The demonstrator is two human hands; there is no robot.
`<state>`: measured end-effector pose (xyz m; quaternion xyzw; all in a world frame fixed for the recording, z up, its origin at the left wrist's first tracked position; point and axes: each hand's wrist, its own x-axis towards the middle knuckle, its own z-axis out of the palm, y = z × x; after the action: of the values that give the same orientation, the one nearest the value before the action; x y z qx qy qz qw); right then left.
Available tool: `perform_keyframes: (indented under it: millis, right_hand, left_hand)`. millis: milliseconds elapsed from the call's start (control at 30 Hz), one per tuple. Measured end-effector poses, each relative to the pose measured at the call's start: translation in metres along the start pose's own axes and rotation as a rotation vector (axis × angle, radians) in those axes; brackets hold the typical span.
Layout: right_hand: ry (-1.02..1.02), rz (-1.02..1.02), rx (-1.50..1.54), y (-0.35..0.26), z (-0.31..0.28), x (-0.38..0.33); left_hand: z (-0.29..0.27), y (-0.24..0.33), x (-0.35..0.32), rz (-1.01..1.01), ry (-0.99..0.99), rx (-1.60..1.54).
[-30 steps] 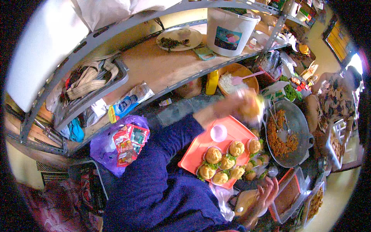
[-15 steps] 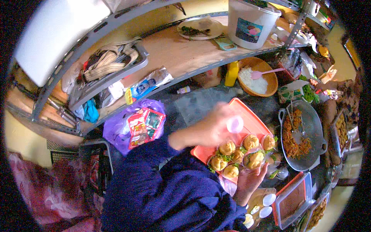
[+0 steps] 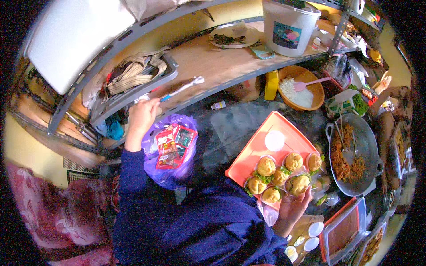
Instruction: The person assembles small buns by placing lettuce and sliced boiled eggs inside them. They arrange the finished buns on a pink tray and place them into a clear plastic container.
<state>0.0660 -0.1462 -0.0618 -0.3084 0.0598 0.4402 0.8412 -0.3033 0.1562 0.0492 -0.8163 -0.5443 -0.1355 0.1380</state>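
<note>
At the shelf edge on the left, my left hand (image 3: pixel 142 116) is closed on a blue-and-white plastic packet (image 3: pixel 183 88), which looks narrow and tilted up. My right hand (image 3: pixel 293 208) has its fingers curled against the near side of a filled bun (image 3: pixel 299 184) with green leaves. Several similar buns (image 3: pixel 266 166) crowd the near part of an orange tray-like lid (image 3: pixel 253 150). On its bare far part lies a white round piece (image 3: pixel 274 140), perhaps a paper cup.
A purple plastic bag (image 3: pixel 171 177) with red sachets sits below the shelf (image 3: pixel 204 66). Right of the lid stands a pan (image 3: pixel 372 150) of reddish-brown filling. An orange bowl (image 3: pixel 317 91) holds white food and a pink spoon. Near my right wrist lie an open container (image 3: pixel 341 226) and egg pieces.
My left hand has swept from above the orange lid to the shelf at left and taken hold of the packet, tilting it. My right hand remains at the same bun.
</note>
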Motion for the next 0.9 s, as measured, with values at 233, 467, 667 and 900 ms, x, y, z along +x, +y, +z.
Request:
perform_keyframes:
  millis: [233, 467, 667, 900]
  right_hand:
    - [0.044, -0.034, 0.009, 0.001, -0.004, -0.01]
    - [0.034, -0.045, -0.029, -0.003, -0.009, -0.019]
    - [0.113, -0.046, -0.058, 0.001, -0.008, -0.019]
    - [0.221, -0.039, -0.096, 0.01, 0.004, -0.01]
  left_hand:
    - [-0.006, -0.013, 0.105, 0.123, 0.262, -0.173]
    - [0.042, -0.105, 0.228, -0.209, 0.342, -0.311]
    - [0.088, -0.174, 0.298, -0.238, 0.532, -0.719]
    - [0.126, -0.164, 0.377, -0.236, 0.505, -0.833]
